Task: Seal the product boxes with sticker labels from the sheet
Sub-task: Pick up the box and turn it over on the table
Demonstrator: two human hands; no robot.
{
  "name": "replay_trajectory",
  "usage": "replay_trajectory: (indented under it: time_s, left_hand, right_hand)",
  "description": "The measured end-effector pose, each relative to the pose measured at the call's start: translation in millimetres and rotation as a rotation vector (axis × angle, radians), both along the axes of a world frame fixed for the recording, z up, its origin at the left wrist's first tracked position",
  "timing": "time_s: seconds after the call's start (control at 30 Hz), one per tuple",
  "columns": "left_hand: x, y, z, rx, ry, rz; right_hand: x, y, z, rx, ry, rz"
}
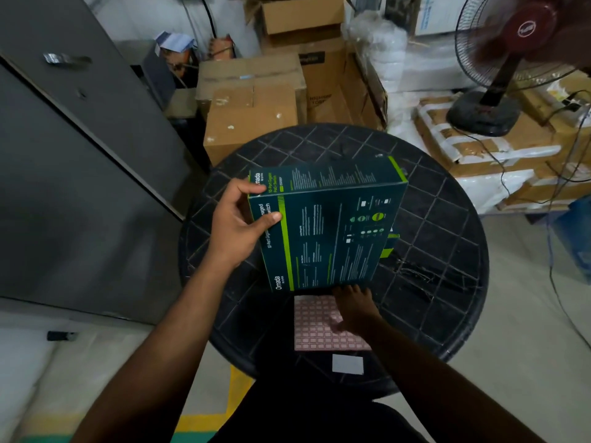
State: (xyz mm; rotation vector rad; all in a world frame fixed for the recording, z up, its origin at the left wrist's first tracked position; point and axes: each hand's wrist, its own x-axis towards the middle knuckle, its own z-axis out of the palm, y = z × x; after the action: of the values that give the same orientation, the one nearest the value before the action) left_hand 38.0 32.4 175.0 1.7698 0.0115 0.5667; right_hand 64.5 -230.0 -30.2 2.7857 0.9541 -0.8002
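Observation:
A dark green product box [329,225] with lime stripes and white print is held tilted above the round black table [447,251]. My left hand [238,225] grips its upper left corner, thumb on the face and fingers on the side. My right hand [355,310] is at the box's lower edge, its fingertips hidden under the box. Beneath that hand lies the pink sticker sheet [316,327], a grid of small squares. Part of another green box [390,243] shows behind the held one, on the table.
A white paper rectangle [348,363] lies at the table's near edge. Cardboard cartons [252,116] are stacked behind the table. A standing fan [499,75] and wrapped cartons are at the right, with cables on the floor. A grey cabinet [80,155] stands at the left.

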Motion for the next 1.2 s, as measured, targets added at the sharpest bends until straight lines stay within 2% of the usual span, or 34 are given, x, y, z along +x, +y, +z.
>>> replay_trajectory:
  time_s: [0.17, 0.27, 0.4, 0.63, 0.77, 0.83, 1.0, 1.07, 1.2]
  left_hand:
    - [-0.3, 1.8, -4.2, -0.006, 0.001, -0.010]
    - [-0.2, 3.7, -7.3, -0.012, 0.010, 0.004]
    - [-3.6, 5.8, -15.2, 0.000, 0.018, 0.020]
    - [-18.7, 1.9, -32.5, -0.040, 0.136, 0.017]
    - [-22.2, 7.8, -32.4, -0.063, 0.167, -0.043]
    - [-19.5, 10.2, -26.8, -0.004, 0.171, -0.076]
    - [-8.5, 16.2, -11.4, 0.318, 0.190, -0.096]
    - [-6.9, 12.3, -1.6, 0.324, 0.252, -0.098]
    - [-2.2, 4.9, 14.9, 0.161, 0.355, -0.124]
  right_hand:
    - [0.2, -6.9, 4.1, -0.018, -0.020, 0.000]
    - [1.2, -6.2, 19.4, 0.051, 0.089, -0.084]
    - [10.4, -10.3, 64.7, 0.159, 0.203, 0.000]
    - [29.5, -25.9, 196.5, 0.360, 0.039, 0.105]
    - [46.6, -15.0, 245.5, 0.494, -0.053, 0.107]
    - [57.2, -5.2, 258.6, 0.523, -0.148, 0.130]
    - [82.7, 19.7, 275.1, 0.513, -0.370, 0.241]
    - [91.5, 28.7, 276.4, 0.462, -0.379, 0.257]
    - [97.9, 37.6, 279.0, 0.426, -0.211, 0.210]
